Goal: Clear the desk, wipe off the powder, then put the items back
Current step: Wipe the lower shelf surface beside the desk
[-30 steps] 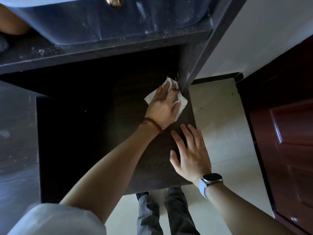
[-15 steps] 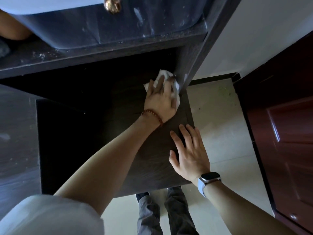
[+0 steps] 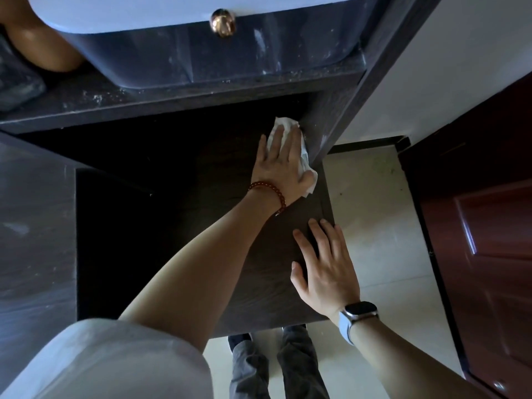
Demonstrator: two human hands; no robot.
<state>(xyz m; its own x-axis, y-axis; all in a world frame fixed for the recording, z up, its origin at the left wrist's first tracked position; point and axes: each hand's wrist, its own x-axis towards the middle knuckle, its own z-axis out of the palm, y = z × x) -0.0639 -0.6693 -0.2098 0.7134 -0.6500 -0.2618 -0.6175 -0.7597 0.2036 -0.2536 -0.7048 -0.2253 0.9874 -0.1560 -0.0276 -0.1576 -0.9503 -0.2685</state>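
- Nearest of all, the person's white sleeve is filling the lower left corner, and grey trousers are showing below the front edge of the dark desk
- The right hand is lying flat on the desk near its right front corner, fingers straight and slightly spread, holding nothing; a watch with a pale strap is sitting on that wrist
- The left arm is crossing over from the left, with a red bead bracelet around its wrist
- The left hand is pressing a white tissue down onto the desk with straight fingers, right against the upright side panel in the back right corner; the tissue is poking out past the fingertips and beside the thumb
- Above it, a shelf is carrying specks of white powder along its surface
- On that shelf a blue-grey box with a gold knob is standing, powder streaks showing on its front
- Farthest left, a brown rounded object is sitting on the shelf beside the box
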